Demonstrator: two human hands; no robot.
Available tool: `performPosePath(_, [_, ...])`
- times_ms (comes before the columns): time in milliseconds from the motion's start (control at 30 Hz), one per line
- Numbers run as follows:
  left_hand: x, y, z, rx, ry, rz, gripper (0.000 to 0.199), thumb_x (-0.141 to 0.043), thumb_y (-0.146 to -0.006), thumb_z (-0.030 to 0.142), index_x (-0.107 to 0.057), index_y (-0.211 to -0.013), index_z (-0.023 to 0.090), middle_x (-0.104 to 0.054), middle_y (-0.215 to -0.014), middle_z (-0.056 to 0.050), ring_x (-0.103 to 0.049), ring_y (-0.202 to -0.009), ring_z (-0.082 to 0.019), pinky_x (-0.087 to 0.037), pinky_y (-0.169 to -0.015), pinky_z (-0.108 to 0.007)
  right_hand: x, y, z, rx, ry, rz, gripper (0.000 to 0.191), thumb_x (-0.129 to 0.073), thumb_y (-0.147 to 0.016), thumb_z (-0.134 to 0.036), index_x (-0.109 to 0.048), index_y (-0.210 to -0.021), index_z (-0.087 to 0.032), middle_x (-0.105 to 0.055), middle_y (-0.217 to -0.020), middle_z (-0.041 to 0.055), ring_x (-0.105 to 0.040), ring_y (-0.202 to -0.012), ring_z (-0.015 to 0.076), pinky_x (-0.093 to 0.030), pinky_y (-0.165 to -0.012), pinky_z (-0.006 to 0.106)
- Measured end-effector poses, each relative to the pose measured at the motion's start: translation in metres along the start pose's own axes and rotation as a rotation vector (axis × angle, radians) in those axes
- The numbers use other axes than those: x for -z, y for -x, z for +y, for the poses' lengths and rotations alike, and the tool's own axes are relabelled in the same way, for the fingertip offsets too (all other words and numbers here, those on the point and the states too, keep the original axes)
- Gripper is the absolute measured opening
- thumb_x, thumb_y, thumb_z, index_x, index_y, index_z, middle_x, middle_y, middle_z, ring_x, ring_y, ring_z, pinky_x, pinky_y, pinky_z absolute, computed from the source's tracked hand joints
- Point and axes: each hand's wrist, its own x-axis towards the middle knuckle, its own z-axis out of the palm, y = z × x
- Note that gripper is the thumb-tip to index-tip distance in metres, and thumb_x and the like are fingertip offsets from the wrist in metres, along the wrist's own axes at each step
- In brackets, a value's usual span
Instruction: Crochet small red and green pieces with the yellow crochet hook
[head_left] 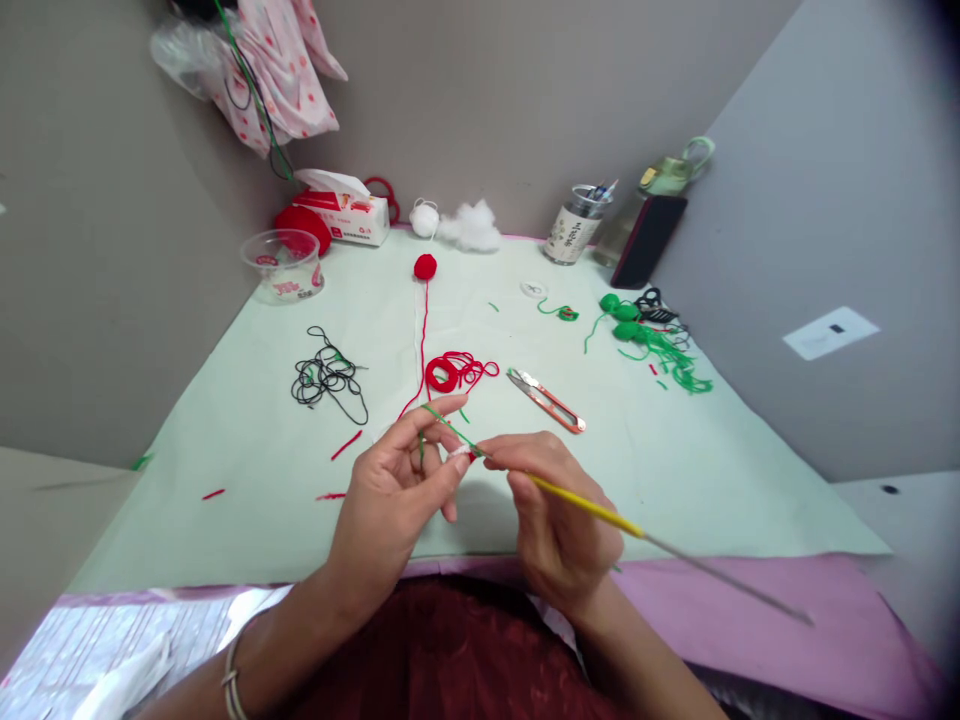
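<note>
My left hand (409, 465) pinches a small white and red crochet piece (463, 453) between thumb and fingers. Green yarn (450, 427) runs taut from its raised index finger down to the piece. My right hand (559, 510) is closed round a crochet hook (585, 503) with a yellow grip and a long metal shaft sticking out to the right. The hook's working tip meets the crochet piece, partly hidden by fingers. Beyond the hands lie a red yarn ring with loose loops (442, 374) and orange-handled thread snips (551, 402).
A red yarn ball (425, 266) trails a strand towards my hands. Tangled black cord (326, 378) lies left, green yarn bundles (667, 350) right. At the back stand a tissue box (349, 215), plastic tub (283, 272), white stuffing (472, 228), pen cup (574, 232) and phone (649, 242).
</note>
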Motion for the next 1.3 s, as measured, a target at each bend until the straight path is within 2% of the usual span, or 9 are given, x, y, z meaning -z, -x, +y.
performPosePath(167, [-0.003,-0.001,0.003,0.218,0.26,-0.112,0.049,-0.091,-0.078,0.02,-0.079,-0.126,0.024,-0.06,-0.075,0.007,-0.036,-0.044,-0.001,-0.04,-0.042,-0.014,0.0,0.006,0.004,0.182,0.305,-0.059,0.033,-0.062,-0.101,-0.009,-0.074,-0.127,-0.025,-0.08,-0.11,0.0105,-0.076,-0.1,0.0238,-0.065,-0.081,0.037])
performPosePath(300, [0.0,-0.006,0.013,0.364,0.407,-0.142,0.035,-0.091,-0.079,0.021,-0.084,-0.113,0.016,-0.044,-0.062,0.01,-0.014,-0.047,-0.001,-0.03,-0.039,-0.01,0.002,0.002,0.004,-0.058,0.034,0.084,0.026,-0.056,-0.105,-0.015,-0.077,-0.118,-0.027,-0.078,-0.098,0.0068,-0.074,-0.087,0.0217,-0.063,-0.073,0.037])
performPosePath(400, [0.001,-0.006,0.016,0.322,0.381,-0.13,0.036,-0.089,-0.08,0.019,-0.083,-0.115,0.019,-0.054,-0.069,0.007,-0.016,-0.045,0.0,-0.031,-0.038,-0.011,0.001,-0.005,0.005,-0.252,-0.261,0.131,0.022,-0.056,-0.108,-0.024,-0.078,-0.105,-0.024,-0.076,-0.087,0.0049,-0.069,-0.074,0.0189,-0.059,-0.065,0.034])
performPosePath(533, [-0.002,-0.003,0.009,0.27,0.303,-0.147,0.04,-0.088,-0.08,0.018,-0.083,-0.119,0.024,-0.064,-0.081,0.004,-0.028,-0.043,0.001,-0.041,-0.04,-0.014,-0.003,-0.01,0.003,-0.304,-0.275,0.072,0.02,-0.06,-0.106,-0.024,-0.079,-0.101,-0.024,-0.081,-0.095,0.0049,-0.073,-0.08,0.0184,-0.062,-0.069,0.032])
performPosePath(667, [-0.004,-0.003,0.001,0.213,0.314,-0.095,0.042,-0.09,-0.075,0.012,-0.085,-0.115,0.024,-0.066,-0.085,0.004,-0.033,-0.043,0.001,-0.047,-0.044,-0.015,-0.005,-0.002,0.0,-0.173,-0.053,0.034,0.023,-0.062,-0.103,-0.013,-0.08,-0.11,-0.026,-0.081,-0.099,0.0042,-0.076,-0.085,0.0185,-0.063,-0.072,0.031])
performPosePath(800, [-0.001,-0.007,0.004,0.346,0.42,-0.134,0.029,-0.091,-0.079,0.02,-0.087,-0.107,0.017,-0.046,-0.062,0.009,-0.022,-0.044,0.0,-0.04,-0.042,-0.011,-0.002,0.004,0.002,0.006,0.132,0.0,0.031,-0.066,-0.098,-0.008,-0.081,-0.117,-0.028,-0.08,-0.108,0.007,-0.077,-0.094,0.021,-0.063,-0.077,0.033])
performPosePath(933, [0.003,-0.01,0.008,0.345,0.434,-0.096,0.023,-0.091,-0.079,0.019,-0.087,-0.101,0.015,-0.046,-0.063,0.009,-0.021,-0.047,0.001,-0.039,-0.043,-0.009,0.001,-0.004,0.004,-0.22,-0.166,0.134,0.025,-0.06,-0.104,-0.013,-0.08,-0.109,-0.026,-0.077,-0.089,0.0027,-0.071,-0.077,0.0172,-0.06,-0.07,0.031])
performPosePath(1100, [0.001,-0.006,0.002,0.19,0.275,-0.131,0.024,-0.09,-0.082,0.022,-0.087,-0.105,0.024,-0.068,-0.086,0.002,-0.036,-0.046,0.001,-0.053,-0.048,-0.015,-0.003,-0.01,0.005,-0.36,-0.338,0.046,0.017,-0.065,-0.104,-0.023,-0.082,-0.101,-0.026,-0.078,-0.091,0.0026,-0.071,-0.081,0.0172,-0.059,-0.073,0.031])
performPosePath(1300, [0.003,-0.004,0.001,0.161,0.208,-0.144,0.025,-0.088,-0.084,0.025,-0.088,-0.109,0.026,-0.067,-0.09,0.001,-0.041,-0.05,0.0,-0.056,-0.049,-0.016,0.0,-0.004,0.012,-0.562,-0.56,0.087,0.019,-0.063,-0.107,-0.03,-0.081,-0.102,-0.026,-0.077,-0.089,0.0015,-0.071,-0.076,0.0141,-0.059,-0.074,0.029])
